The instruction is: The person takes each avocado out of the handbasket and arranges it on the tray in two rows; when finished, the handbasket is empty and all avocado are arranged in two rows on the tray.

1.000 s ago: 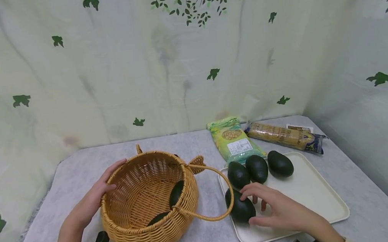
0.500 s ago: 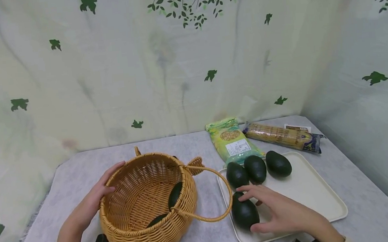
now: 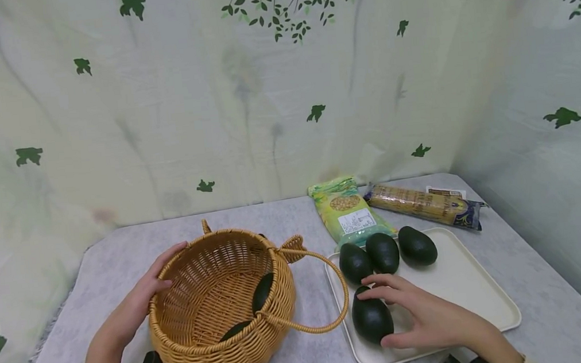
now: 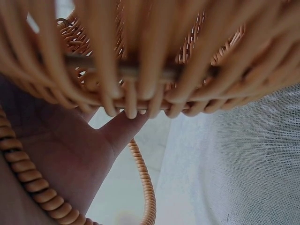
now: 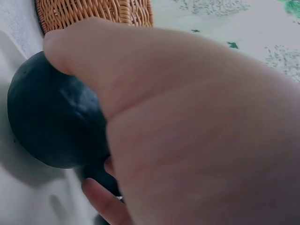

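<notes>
A round wicker basket [image 3: 228, 360] is tipped on the table, its mouth facing me; one dark avocado [image 3: 263, 293] and part of another [image 3: 235, 330] show inside. My left hand [image 3: 142, 295] grips its left rim, thumb over the edge. On the white tray [image 3: 466, 287] lies an avocado [image 3: 372, 317] that my right hand [image 3: 426, 313] holds between thumb and fingers. In the right wrist view, the thumb lies along that dark avocado [image 5: 56, 112]. Three more avocados [image 3: 382, 254] sit along the tray's far side.
A green-yellow bag of beans [image 3: 347, 214] lies behind the tray, beside a long packet of noodles [image 3: 422, 201]. The basket's looped handle [image 3: 344, 292] reaches over the tray's left edge. A printed curtain [image 3: 262, 92] backs the table.
The near avocado on the tray has shifted slightly right, together with my right hand's fingers. My left hand and the basket stay put.
</notes>
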Demonstrator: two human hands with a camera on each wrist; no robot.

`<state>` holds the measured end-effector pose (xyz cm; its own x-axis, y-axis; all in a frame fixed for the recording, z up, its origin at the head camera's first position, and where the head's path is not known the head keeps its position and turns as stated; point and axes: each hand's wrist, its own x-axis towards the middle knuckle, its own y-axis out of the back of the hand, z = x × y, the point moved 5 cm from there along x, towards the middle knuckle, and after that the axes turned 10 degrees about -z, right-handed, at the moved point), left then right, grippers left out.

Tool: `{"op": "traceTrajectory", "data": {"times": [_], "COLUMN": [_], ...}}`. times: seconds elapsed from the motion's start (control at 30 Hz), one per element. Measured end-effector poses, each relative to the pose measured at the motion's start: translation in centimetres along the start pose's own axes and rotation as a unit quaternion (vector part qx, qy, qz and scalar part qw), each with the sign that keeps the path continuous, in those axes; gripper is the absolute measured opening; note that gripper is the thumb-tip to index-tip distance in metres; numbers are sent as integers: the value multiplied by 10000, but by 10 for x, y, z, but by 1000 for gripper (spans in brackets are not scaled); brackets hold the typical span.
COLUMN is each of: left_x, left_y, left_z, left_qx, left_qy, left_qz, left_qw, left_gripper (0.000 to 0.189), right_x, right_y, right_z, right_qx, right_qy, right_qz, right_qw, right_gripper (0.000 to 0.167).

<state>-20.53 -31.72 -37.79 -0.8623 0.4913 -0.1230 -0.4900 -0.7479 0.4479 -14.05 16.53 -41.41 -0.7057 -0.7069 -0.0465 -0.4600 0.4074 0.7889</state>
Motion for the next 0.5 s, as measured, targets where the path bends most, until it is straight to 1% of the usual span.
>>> {"op": "traceTrajectory", "data": {"times": [0.13,0.5], "left_x": [0,0], "left_y": [0,0], "left_z": [0,0], "left_qx": [34,9], "left_qy": [-22,-31], "left_qz": [-8,-19], "left_qw": [10000,10000], "left_gripper": [67,66], "right_x": [0,-1], "right_y": [0,5], "right_z": [1,2], "right_qx": [17,-108], "right_qy": [-114,-135], "right_qz": [9,165], "right_qw": [9999,9997], "right_gripper": [54,54]}}
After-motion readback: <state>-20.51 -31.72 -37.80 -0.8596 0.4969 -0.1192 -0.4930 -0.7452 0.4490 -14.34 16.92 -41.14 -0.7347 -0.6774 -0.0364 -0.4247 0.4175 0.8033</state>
